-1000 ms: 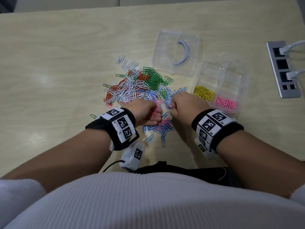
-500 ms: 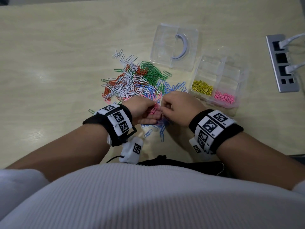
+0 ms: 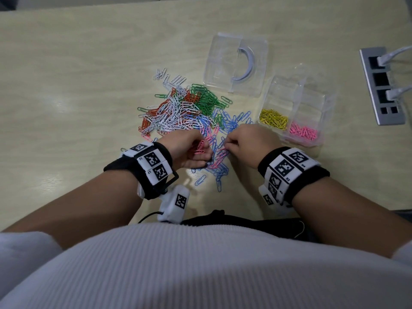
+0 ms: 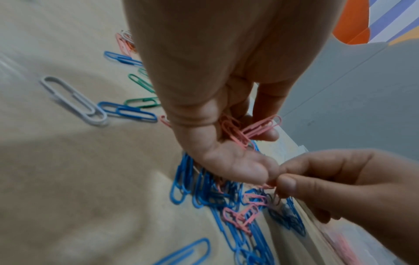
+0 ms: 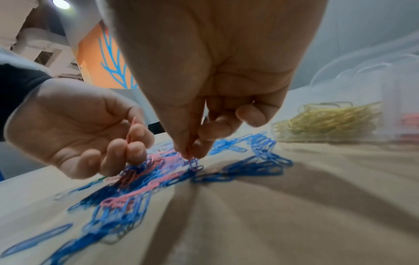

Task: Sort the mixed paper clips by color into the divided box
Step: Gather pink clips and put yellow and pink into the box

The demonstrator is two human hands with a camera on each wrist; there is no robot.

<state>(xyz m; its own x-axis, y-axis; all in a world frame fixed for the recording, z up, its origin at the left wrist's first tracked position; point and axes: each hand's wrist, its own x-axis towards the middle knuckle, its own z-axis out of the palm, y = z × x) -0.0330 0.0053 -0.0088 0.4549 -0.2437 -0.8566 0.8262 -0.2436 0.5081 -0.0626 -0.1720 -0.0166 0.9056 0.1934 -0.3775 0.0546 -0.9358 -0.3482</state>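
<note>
A mixed pile of paper clips [image 3: 185, 108] in white, orange, green, blue and pink lies mid-table. My left hand [image 3: 191, 150] sits at the pile's near edge and holds a small bunch of pink clips [image 4: 247, 130] in its curled fingers. My right hand [image 3: 243, 141] is just to its right, thumb and forefinger pinching a pink clip [image 5: 189, 154] at the top of the pink and blue heap [image 5: 140, 179]. The clear divided box [image 3: 321, 101] stands to the right, with yellow clips [image 3: 274, 119] in one near compartment and pink clips [image 3: 303, 132] in the one beside it.
The box's clear lid [image 3: 236, 65] with a curved handle lies behind the pile. A grey power strip [image 3: 381, 85] with white plugs is set in the table at far right. Loose blue clips [image 3: 218, 181] lie near the table's front edge.
Both hands stay at the near edge of the pile. The right hand has shifted slightly right and away from the left, and now pinches a pink clip on the heap.
</note>
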